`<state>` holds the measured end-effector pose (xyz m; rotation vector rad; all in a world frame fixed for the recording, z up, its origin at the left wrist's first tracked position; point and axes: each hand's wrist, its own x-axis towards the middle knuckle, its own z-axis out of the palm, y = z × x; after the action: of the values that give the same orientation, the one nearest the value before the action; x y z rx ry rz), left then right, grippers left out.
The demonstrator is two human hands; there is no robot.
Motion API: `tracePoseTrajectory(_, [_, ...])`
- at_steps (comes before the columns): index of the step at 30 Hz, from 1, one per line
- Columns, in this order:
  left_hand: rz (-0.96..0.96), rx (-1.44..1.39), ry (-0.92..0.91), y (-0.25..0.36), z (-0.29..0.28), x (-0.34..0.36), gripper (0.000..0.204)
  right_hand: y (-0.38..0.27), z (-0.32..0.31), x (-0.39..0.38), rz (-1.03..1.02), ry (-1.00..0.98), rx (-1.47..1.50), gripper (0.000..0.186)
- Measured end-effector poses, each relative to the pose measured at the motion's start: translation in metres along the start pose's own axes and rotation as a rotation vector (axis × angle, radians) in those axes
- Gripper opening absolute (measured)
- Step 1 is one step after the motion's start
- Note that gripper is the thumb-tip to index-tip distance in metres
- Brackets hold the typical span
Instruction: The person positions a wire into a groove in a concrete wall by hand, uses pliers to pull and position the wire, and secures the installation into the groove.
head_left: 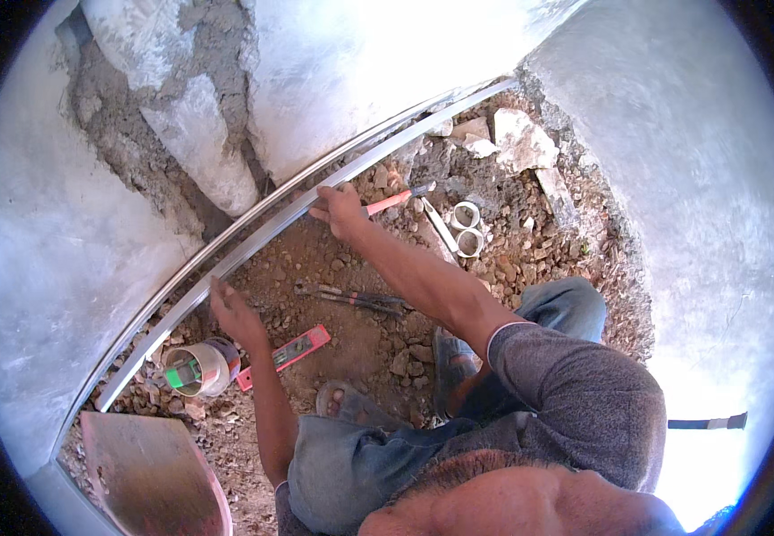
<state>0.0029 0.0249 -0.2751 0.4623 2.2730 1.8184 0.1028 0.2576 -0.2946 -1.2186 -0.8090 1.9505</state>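
Note:
My right hand (340, 213) grips a long silver metal bar (441, 118) lying diagonally along a white plastered wall. My left hand (235, 313) has its fingertips curled at the same bar's lower edge, farther down to the left. A thinner curved metal strip (150, 313) runs just behind the bar. Beside my right hand lies a red-handled tool with a metal head (387, 201). Below the bar, on the dirt, are long pliers (356, 299) and a red level (314, 341). A small bucket (208, 371) holding a green object (181, 371) stands near my left forearm.
White plastered walls (673, 161) enclose the rubble floor. Two white pipe rings (467, 241) and a pale stick (439, 223) lie right of centre, broken chunks (525, 143) behind them. A pink-edged board (146, 473) sits lower left. A cracked recess (155, 134) shows upper left.

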Motion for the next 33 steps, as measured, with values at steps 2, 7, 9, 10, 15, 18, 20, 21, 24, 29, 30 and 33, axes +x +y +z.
tracePoseTrajectory(2, [-0.001,0.003,0.003,0.004,-0.007,-0.002,0.044,0.002,0.013,-0.01,-0.025,0.066,0.006,0.032])
tracePoseTrajectory(7, [0.072,-0.084,0.019,-0.001,-0.012,0.004,0.046,-0.002,0.032,-0.021,-0.076,0.042,-0.009,0.035])
tracePoseTrajectory(9, [0.071,-0.061,0.009,-0.005,-0.018,0.007,0.046,-0.002,0.038,-0.025,-0.1,0.044,-0.021,0.038])
tracePoseTrajectory(10, [0.067,-0.05,-0.002,-0.003,-0.017,0.007,0.047,-0.001,0.036,-0.026,-0.11,0.043,-0.025,0.04])
tracePoseTrajectory(15, [0.025,-0.146,-0.013,0.005,-0.008,0.003,0.049,0.001,0.037,-0.017,-0.145,0.057,0.055,0.065])
tracePoseTrajectory(18, [0.059,-0.2,-0.004,0.0,-0.012,0.008,0.049,-0.005,0.054,-0.019,-0.14,0.074,0.079,0.082])
tracePoseTrajectory(20, [0.08,-0.2,-0.011,-0.005,-0.011,0.004,0.047,-0.01,0.056,-0.013,-0.162,0.122,0.049,0.09])
tracePoseTrajectory(21, [0.094,-0.191,-0.011,-0.007,-0.01,0.0,0.046,-0.012,0.057,-0.011,-0.169,0.117,0.044,0.091])
tracePoseTrajectory(24, [0.034,-0.207,-0.071,0.0,-0.007,-0.021,0.042,-0.019,0.055,0.0,-0.188,0.131,0.032,0.093])
tracePoseTrajectory(29, [-0.17,-0.313,-0.059,0.0,-0.01,-0.05,0.036,-0.024,0.072,-0.005,-0.217,0.132,0.03,0.094])
tracePoseTrajectory(30, [-0.207,-0.343,-0.064,0.001,-0.01,-0.056,0.035,-0.022,0.071,-0.004,-0.221,0.131,0.012,0.094])
tracePoseTrajectory(33, [-0.243,-0.423,-0.088,0.0,-0.004,-0.064,0.034,-0.021,0.06,0.004,-0.249,0.144,-0.063,0.092])
